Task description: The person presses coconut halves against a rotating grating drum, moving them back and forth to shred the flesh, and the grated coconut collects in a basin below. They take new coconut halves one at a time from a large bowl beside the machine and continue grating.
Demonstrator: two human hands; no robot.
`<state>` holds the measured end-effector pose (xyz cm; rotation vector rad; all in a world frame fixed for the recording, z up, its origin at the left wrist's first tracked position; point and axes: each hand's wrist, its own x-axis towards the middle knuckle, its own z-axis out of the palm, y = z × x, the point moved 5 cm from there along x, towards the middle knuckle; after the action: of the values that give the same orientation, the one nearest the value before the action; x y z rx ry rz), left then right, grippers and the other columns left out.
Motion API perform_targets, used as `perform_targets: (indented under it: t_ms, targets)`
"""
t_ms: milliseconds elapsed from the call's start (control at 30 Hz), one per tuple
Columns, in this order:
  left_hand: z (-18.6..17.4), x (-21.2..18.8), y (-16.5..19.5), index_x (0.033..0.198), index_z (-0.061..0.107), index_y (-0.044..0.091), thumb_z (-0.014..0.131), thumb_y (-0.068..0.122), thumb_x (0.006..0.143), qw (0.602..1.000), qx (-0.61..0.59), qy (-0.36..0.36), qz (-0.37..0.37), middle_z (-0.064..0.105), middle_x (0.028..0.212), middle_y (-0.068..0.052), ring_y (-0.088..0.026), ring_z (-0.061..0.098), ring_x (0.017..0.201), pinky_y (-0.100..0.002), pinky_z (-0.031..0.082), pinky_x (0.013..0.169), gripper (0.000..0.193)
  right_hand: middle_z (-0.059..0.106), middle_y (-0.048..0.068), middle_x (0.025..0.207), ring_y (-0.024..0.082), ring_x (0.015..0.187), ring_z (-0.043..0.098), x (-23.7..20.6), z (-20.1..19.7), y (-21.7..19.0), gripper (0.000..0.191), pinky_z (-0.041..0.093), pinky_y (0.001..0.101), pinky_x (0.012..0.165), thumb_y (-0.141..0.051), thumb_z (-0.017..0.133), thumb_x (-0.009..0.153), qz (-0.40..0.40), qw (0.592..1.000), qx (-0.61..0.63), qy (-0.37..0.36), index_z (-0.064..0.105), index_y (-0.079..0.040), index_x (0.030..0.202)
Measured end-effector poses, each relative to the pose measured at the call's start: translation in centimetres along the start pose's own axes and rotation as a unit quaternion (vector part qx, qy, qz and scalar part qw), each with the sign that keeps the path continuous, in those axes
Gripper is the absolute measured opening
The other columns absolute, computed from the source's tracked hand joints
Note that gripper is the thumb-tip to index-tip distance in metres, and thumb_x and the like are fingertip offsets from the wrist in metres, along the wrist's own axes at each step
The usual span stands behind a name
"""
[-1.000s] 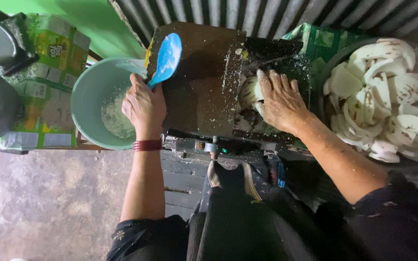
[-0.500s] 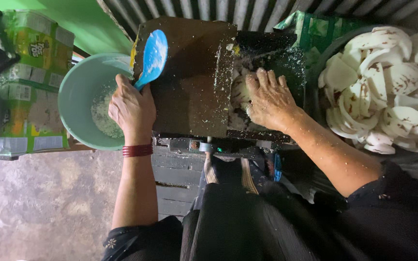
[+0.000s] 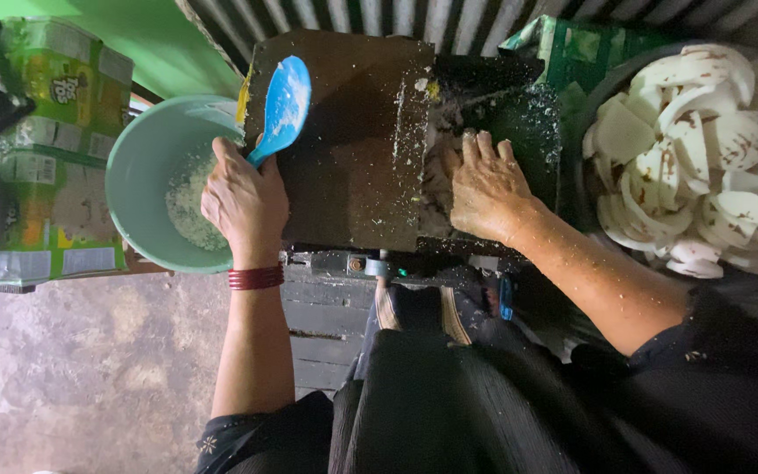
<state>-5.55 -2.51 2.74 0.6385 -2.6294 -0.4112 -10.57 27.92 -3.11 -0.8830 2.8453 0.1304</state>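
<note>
- Dark grating machine (image 3: 353,140): standing at centre, flecked with white shreds.
- Basin of white coconut pieces (image 3: 704,149): sitting at right.
- Green bowl (image 3: 146,189): sitting left of the machine, holding gratings.
- Right hand (image 3: 484,189): pressing flat, fingers extended, onto pieces at the machine's opening.
- Left hand (image 3: 243,202): fingers closing around the blue spoon (image 3: 282,105), over the bowl's rim.

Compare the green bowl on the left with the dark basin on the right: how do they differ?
The green bowl is light green and smaller; the dark basin is dark and wider. The green bowl holds a thin layer of fine white gratings, while the dark basin is heaped with large white coconut pieces. The left hand, holding a blue spoon, is over the green bowl's rim; no hand touches the dark basin. Both are round.
</note>
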Motion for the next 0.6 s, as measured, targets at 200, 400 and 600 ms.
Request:
perform_targets:
  t_ms: [200, 400, 600]
  targets:
    - [-0.2, -0.3, 0.2, 0.102, 0.053, 0.002, 0.074, 0.034, 0.095, 1.0, 0.0, -0.001, 0.004, 0.072, 0.084, -0.025, -0.048, 0.069, 0.08, -0.057, 0.05, 0.067, 0.039, 0.035, 0.036, 0.149, 0.046, 0.139, 0.028, 0.6, 1.4, -0.1, 0.058, 0.03, 0.0563, 0.112, -0.018, 0.062, 0.075, -0.013, 0.998, -0.029, -0.061, 0.058, 0.019, 0.12]
    - [0.1, 0.1, 0.0, 0.102, 0.055, 0.002, 0.076, 0.031, 0.09, 1.0, -0.003, -0.009, -0.008, 0.072, 0.085, -0.025, -0.048, 0.07, 0.081, -0.056, 0.051, 0.07, 0.038, 0.042, 0.033, 0.139, 0.048, 0.133, 0.033, 1.1, 1.4, -0.4, 0.068, 0.039, 0.0575, 0.103, -0.011, 0.057, 0.078, -0.012, 0.997, 0.034, -0.068, 0.048, 0.009, 0.143]
    - [0.3, 0.4, -0.1, 0.105, 0.055, 0.002, 0.075, 0.031, 0.094, 1.0, -0.004, 0.003, 0.0, 0.072, 0.086, -0.026, -0.048, 0.07, 0.083, -0.056, 0.051, 0.07, 0.037, 0.037, 0.038, 0.146, 0.052, 0.138, 0.034, 1.7, 0.8, 1.4, 0.056, 0.043, 0.0578, 0.108, -0.028, 0.068, 0.08, -0.036, 0.999, 0.036, -0.021, 0.065, 0.015, 0.115]
